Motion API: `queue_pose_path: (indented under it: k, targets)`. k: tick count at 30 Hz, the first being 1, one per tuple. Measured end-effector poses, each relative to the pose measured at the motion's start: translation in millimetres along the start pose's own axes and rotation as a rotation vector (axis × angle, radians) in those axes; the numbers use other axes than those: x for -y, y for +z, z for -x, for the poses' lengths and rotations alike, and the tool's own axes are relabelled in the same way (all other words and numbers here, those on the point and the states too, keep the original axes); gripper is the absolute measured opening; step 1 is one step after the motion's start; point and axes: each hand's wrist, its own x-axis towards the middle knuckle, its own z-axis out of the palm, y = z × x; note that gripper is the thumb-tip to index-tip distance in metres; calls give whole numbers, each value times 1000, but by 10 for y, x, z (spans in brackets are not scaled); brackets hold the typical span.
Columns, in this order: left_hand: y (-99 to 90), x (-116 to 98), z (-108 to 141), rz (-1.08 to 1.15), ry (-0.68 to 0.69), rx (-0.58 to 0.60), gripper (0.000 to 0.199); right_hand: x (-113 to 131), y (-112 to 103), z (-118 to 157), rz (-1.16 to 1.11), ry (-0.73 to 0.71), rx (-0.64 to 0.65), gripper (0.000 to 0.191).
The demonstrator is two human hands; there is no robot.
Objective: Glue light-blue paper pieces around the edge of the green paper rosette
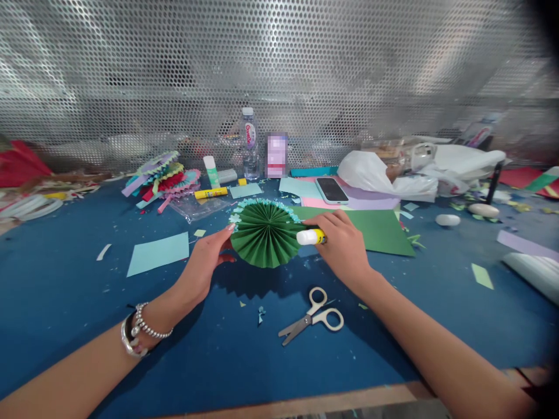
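Note:
A pleated green paper rosette (266,241), edged along its far rim with light blue paper flowers (286,210), is held a little above the blue table. My left hand (208,256) pinches its left edge between thumb and fingers. At the right edge, my right hand (343,244) has its fingertips against the rosette while a glue stick (311,236) with a white end and yellow body is tucked in the palm. Below the rosette lie scissors (311,317) with white handles, blades apart. A light blue paper rectangle (159,253) rests left of my left hand.
Green card (384,231) lies beyond my right hand, with a phone (332,191) behind it. A water bottle (250,145), a yellow glue stick (211,193) and colourful paper rosettes (159,180) stand or lie at the back. White plastic bags (367,171) and paper scraps are to the right.

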Motion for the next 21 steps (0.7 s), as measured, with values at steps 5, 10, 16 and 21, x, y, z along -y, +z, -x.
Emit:
queue_pose_path:
  k: [5, 10, 16, 21]
  targets:
    - [-7, -3, -10, 1, 4, -17, 32, -2, -4, -4, -10, 0, 5, 33]
    - [1, -4, -6, -14, 29, 10, 35, -1, -26, -15, -43, 2, 36, 32]
    - [-148, -66, -126, -360, 170, -113, 43, -58, -3, -24, -46, 38, 45, 30]
    - [-561, -97, -348, -1189, 462, -130, 37, -131, 47, -15, 38, 105, 153, 31]
